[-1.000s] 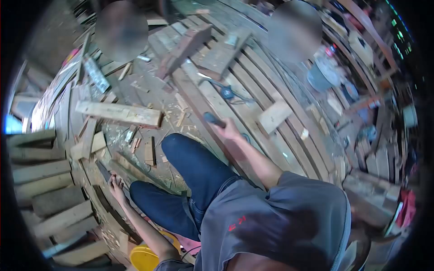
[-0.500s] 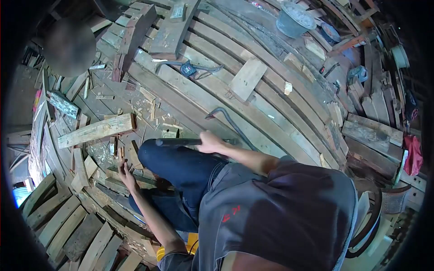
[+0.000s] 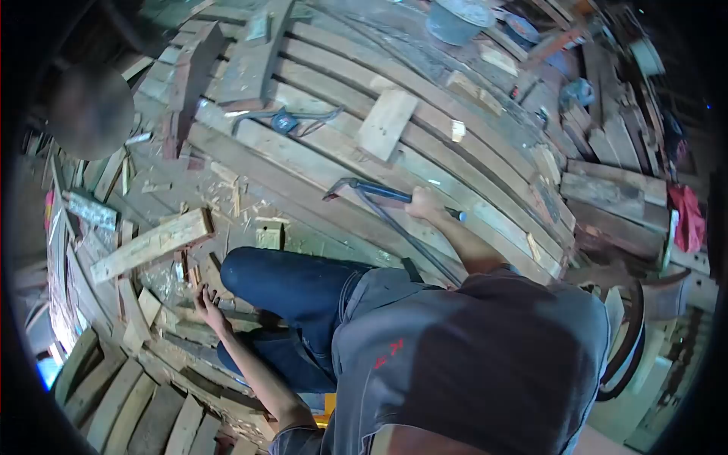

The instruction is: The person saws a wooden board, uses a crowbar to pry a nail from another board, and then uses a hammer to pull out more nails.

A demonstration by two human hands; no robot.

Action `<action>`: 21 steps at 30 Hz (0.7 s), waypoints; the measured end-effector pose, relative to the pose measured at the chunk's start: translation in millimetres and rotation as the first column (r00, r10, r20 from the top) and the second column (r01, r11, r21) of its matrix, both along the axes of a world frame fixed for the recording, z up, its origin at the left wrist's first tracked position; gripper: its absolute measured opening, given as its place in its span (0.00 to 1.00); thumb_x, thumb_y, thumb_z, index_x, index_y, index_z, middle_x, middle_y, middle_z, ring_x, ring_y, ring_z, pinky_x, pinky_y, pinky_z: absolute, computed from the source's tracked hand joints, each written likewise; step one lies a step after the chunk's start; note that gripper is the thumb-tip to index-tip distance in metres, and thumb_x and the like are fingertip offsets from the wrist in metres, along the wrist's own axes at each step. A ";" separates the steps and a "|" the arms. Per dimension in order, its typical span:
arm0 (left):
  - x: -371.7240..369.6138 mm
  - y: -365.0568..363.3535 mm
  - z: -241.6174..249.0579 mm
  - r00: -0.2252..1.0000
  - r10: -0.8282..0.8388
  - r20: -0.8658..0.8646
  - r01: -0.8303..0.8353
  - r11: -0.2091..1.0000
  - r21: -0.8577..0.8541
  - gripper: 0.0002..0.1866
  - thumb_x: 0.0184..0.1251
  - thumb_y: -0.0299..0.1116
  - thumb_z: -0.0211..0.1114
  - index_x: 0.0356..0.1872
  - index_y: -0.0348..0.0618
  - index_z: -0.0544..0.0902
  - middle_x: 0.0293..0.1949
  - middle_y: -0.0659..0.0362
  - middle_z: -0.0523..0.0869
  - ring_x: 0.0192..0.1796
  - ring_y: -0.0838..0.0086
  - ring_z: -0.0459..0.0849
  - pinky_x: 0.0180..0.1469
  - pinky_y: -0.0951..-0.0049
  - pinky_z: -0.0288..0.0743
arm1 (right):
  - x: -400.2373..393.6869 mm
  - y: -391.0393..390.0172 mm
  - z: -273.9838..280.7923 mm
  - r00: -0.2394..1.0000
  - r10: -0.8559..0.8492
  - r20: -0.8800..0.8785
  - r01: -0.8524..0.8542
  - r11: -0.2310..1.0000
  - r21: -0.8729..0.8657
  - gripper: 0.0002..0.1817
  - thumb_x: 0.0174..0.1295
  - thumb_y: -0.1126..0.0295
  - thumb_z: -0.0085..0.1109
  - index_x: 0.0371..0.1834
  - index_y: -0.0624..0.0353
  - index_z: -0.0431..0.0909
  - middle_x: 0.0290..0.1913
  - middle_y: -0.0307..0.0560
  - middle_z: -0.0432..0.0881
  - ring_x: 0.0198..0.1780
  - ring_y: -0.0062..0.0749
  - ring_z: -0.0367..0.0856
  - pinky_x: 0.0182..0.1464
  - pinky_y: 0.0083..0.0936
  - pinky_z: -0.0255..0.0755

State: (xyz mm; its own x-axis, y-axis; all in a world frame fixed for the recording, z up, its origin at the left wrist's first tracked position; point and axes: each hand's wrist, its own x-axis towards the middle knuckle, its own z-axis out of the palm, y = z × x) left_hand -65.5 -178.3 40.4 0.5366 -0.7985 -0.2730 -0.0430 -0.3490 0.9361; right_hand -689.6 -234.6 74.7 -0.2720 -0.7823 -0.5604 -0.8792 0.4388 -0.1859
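My right hand (image 3: 427, 203) is closed around the handle of a dark hammer-like tool (image 3: 383, 191), held over the slatted planks. The tool's blue butt end sticks out to the right of the fist, and its other end overlaps the hooked end of a metal pry bar (image 3: 409, 240). That bar slants down toward my shirt. Near my bent knee, my left hand (image 3: 208, 305) has its fingers apart and nothing visible in it. Small wood pieces lie by it, and a thick wooden block (image 3: 152, 244) rests above and to its left.
A blue tape measure (image 3: 283, 121) and a short board (image 3: 387, 125) lie on the planks (image 3: 303, 158). A bucket (image 3: 457, 20) stands at the top. Stacked timber is at lower left and right. Wood splinters litter the floor. A blurred round patch is at upper left.
My right hand has moved from above my knee, rightward and up over the planks, with the dark tool. The view has shifted, and my left hand remains near the small wood pieces.
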 end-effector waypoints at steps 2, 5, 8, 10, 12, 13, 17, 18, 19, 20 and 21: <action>-9.6 -1.8 6.0 0.999 0.039 0.010 -0.039 0.998 0.051 0.19 0.78 0.39 0.53 0.63 0.42 0.74 0.59 0.55 0.81 0.54 0.66 0.81 0.54 0.65 0.74 | -15.2 -3.2 -9.4 1.000 0.009 0.023 -0.009 1.000 0.001 0.27 0.55 0.52 0.64 0.44 0.69 0.83 0.43 0.68 0.84 0.48 0.57 0.85 0.53 0.45 0.79; 0.1 -3.2 -5.0 0.999 0.032 -0.023 -0.032 0.999 0.024 0.18 0.77 0.38 0.54 0.61 0.41 0.74 0.59 0.55 0.81 0.53 0.65 0.81 0.54 0.64 0.73 | -10.7 -15.0 21.6 0.993 -0.080 0.087 0.081 0.997 -0.017 0.25 0.54 0.54 0.65 0.42 0.68 0.85 0.42 0.71 0.84 0.48 0.55 0.85 0.53 0.45 0.78; 3.2 -3.5 -6.4 0.998 0.058 -0.022 -0.058 0.998 0.022 0.17 0.77 0.38 0.55 0.60 0.41 0.75 0.58 0.55 0.81 0.53 0.66 0.81 0.54 0.65 0.73 | -28.8 -17.3 -8.3 0.994 -0.011 0.113 0.033 0.980 -0.198 0.22 0.56 0.56 0.63 0.42 0.67 0.82 0.40 0.68 0.84 0.46 0.57 0.85 0.51 0.45 0.78; 5.8 -1.8 -8.1 0.996 0.079 -0.033 -0.079 0.997 0.000 0.16 0.77 0.37 0.55 0.59 0.42 0.76 0.57 0.56 0.82 0.53 0.67 0.81 0.54 0.65 0.74 | -35.4 -20.1 -11.3 0.990 -0.011 0.138 0.044 0.971 -0.237 0.21 0.58 0.58 0.61 0.44 0.67 0.75 0.40 0.67 0.84 0.45 0.59 0.84 0.51 0.46 0.78; 6.3 0.1 -7.3 0.995 0.091 -0.030 -0.090 0.996 0.007 0.15 0.77 0.37 0.55 0.58 0.42 0.76 0.57 0.56 0.82 0.53 0.68 0.81 0.54 0.65 0.74 | -39.4 -21.8 -15.0 0.990 0.007 0.140 0.036 0.952 -0.305 0.22 0.60 0.60 0.59 0.48 0.68 0.72 0.43 0.68 0.82 0.48 0.60 0.83 0.53 0.46 0.77; 5.7 0.8 -5.7 0.995 0.097 -0.027 -0.096 0.995 0.011 0.15 0.76 0.36 0.55 0.58 0.42 0.77 0.57 0.56 0.82 0.53 0.68 0.81 0.55 0.65 0.74 | -40.1 -22.7 -14.8 0.990 0.017 0.141 0.032 0.941 -0.337 0.22 0.60 0.61 0.58 0.51 0.68 0.71 0.45 0.69 0.81 0.50 0.61 0.82 0.54 0.46 0.76; 2.0 2.3 -3.0 0.997 0.074 0.028 -0.074 0.997 0.006 0.14 0.76 0.35 0.55 0.56 0.40 0.77 0.56 0.55 0.82 0.55 0.69 0.80 0.55 0.65 0.76 | -41.8 -23.8 -37.4 0.996 -0.048 0.071 0.067 0.952 -0.300 0.25 0.60 0.64 0.58 0.55 0.70 0.66 0.59 0.73 0.70 0.61 0.68 0.70 0.64 0.52 0.67; 0.8 3.7 -3.6 0.998 0.054 0.041 -0.053 0.998 -0.029 0.15 0.77 0.35 0.54 0.57 0.38 0.77 0.56 0.54 0.82 0.56 0.68 0.80 0.55 0.65 0.76 | -41.4 -20.3 -40.9 1.000 -0.023 -0.004 0.020 0.938 -0.347 0.26 0.59 0.64 0.58 0.56 0.70 0.66 0.60 0.72 0.69 0.62 0.68 0.69 0.64 0.53 0.66; 0.8 4.6 -3.1 0.998 0.044 0.054 -0.042 0.999 -0.030 0.15 0.77 0.35 0.54 0.57 0.38 0.77 0.56 0.54 0.81 0.56 0.68 0.80 0.55 0.65 0.76 | -39.6 -16.1 -44.3 0.997 0.000 -0.079 -0.031 0.920 -0.391 0.26 0.58 0.64 0.59 0.56 0.70 0.67 0.61 0.72 0.68 0.63 0.67 0.67 0.65 0.53 0.65; 1.4 5.1 -2.4 0.997 0.035 0.069 -0.033 0.999 -0.033 0.15 0.77 0.34 0.54 0.57 0.37 0.76 0.56 0.54 0.81 0.56 0.67 0.80 0.55 0.64 0.77 | -37.3 -13.5 -47.7 0.988 0.020 -0.153 -0.085 0.898 -0.432 0.27 0.57 0.64 0.60 0.56 0.70 0.67 0.62 0.72 0.67 0.64 0.67 0.65 0.66 0.54 0.63; 4.9 6.8 -7.3 0.996 0.027 0.082 -0.024 0.999 -0.035 0.15 0.77 0.34 0.54 0.57 0.37 0.76 0.56 0.53 0.81 0.56 0.67 0.80 0.55 0.64 0.77 | -35.6 -12.3 -45.6 0.991 0.011 -0.135 -0.070 0.896 -0.438 0.28 0.57 0.64 0.60 0.57 0.69 0.67 0.61 0.71 0.68 0.64 0.67 0.64 0.66 0.53 0.63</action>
State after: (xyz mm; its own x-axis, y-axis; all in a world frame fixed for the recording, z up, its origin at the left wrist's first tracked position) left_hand -60.6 -171.5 33.2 0.5762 -0.7925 -0.1999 -0.1123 -0.3190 0.9411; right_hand -725.2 -246.9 29.2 -0.2799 -0.9526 -0.1188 -0.9234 0.3010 -0.2383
